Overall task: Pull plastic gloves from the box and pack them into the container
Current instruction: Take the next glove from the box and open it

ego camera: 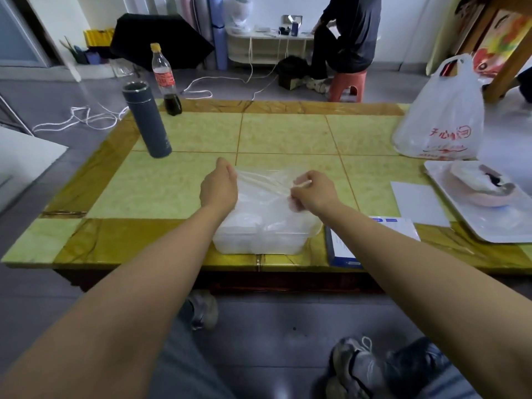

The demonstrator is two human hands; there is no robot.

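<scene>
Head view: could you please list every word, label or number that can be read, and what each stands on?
"开心": red print on the white plastic bag; the further characters are blurred.
Red label on the bottle: blurred, unreadable.
Grey flask: print too small to read.
Blue-and-white box: print too small to read.

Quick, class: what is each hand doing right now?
Left hand: grips one edge of the plastic glove.
Right hand: pinches the other edge, fingers curled.
</scene>
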